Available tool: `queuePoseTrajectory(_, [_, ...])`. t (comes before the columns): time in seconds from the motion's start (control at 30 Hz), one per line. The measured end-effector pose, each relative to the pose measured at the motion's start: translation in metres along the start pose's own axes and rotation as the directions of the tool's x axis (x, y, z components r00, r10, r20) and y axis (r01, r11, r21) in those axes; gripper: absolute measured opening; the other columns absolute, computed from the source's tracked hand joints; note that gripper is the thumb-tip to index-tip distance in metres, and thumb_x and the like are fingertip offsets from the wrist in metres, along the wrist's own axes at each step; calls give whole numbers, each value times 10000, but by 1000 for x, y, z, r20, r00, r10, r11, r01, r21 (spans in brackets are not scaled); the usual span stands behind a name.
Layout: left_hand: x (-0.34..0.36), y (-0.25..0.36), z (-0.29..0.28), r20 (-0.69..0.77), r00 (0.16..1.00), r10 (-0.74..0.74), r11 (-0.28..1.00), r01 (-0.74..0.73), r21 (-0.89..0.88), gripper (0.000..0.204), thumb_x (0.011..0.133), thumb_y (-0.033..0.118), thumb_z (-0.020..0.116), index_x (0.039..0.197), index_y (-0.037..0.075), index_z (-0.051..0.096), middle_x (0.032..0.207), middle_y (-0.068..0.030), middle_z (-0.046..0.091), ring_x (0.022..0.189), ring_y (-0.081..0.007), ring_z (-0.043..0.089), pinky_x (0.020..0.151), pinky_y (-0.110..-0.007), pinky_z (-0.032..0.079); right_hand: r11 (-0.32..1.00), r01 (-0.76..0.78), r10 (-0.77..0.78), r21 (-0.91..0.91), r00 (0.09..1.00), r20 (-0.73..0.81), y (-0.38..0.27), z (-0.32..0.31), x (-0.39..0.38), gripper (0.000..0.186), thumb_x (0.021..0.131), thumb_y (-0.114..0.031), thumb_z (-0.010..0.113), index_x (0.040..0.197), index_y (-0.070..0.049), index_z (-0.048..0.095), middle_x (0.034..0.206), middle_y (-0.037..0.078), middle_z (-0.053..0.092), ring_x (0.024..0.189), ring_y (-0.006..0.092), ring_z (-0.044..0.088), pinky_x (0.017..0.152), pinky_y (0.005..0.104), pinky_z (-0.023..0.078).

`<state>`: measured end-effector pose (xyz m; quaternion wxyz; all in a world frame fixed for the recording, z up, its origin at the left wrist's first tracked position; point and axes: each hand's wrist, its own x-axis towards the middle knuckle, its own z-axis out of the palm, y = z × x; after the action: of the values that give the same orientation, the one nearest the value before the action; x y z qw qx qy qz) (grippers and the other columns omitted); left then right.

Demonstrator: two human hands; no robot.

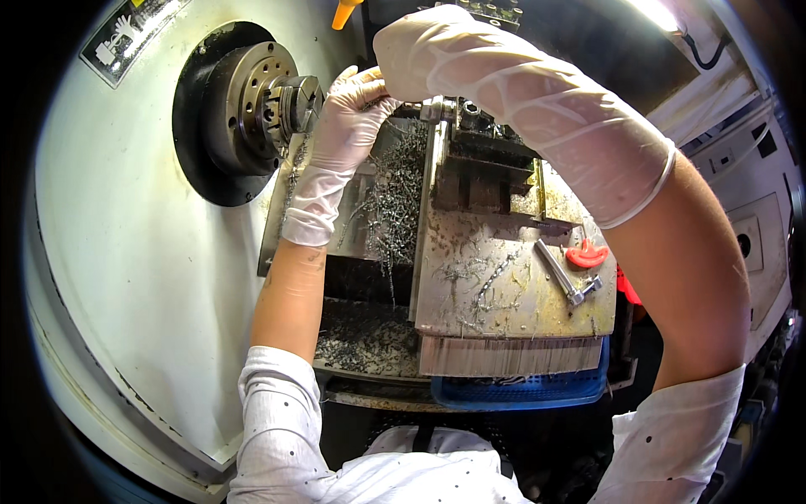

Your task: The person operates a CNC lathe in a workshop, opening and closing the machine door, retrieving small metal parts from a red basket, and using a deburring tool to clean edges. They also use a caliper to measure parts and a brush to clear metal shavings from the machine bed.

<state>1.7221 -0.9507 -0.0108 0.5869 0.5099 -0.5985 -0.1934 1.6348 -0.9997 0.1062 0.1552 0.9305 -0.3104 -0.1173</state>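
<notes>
My left hand (354, 113), in a pale glove, is raised to the right of the steel chuck (290, 109), fingers bent and pressed together; what they hold is hidden. My right hand (407, 55), in a long pale glove, is higher up, curled, touching or overlapping my left fingertips and hiding whatever is between them. Just beneath the hands is a metal tool block (470, 160) with bolts and dark holders. Curly metal swarf (390, 193) hangs over the ledge beside it. An orange nozzle (344, 13) points down above my left hand.
A silver wrench-like tool (554, 269) and a red plastic piece (586, 255) lie on the stained metal plate (453, 302). Below is a blue plastic basket (520, 395). The curved white machine wall (126, 252) stands left; a lit lamp (655, 13) is at upper right.
</notes>
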Motion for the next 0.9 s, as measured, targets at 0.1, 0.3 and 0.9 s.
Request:
queuePoseTrajectory(0.1, [0,0,2,-21,996,90,993,-88,75,139,654,93,585,790,62,592,821,-52,576,790,-153,509,887,-345,239,1000,-12,12,6,1000,-16,-2,1,-3,124,611,-102,504,656,-27,591,588,127,541,524,230,538,451,309,434])
queuePoseTrajectory(0.3, [0,-6,6,-59,995,75,995,-70,76,144,647,85,590,790,66,592,810,-55,577,791,-155,515,889,-359,241,1000,-24,25,14,999,-27,-2,-1,-7,122,607,-96,508,662,-26,590,597,129,544,537,233,543,463,308,437])
queuePoseTrajectory(0.9, [1,1,4,-23,928,373,862,-337,380,132,646,106,589,776,81,590,763,-42,572,776,-155,517,870,-360,257,997,33,-29,77,999,-45,-2,-1,-19,123,595,-81,520,678,-22,590,624,136,552,575,241,557,499,305,448])
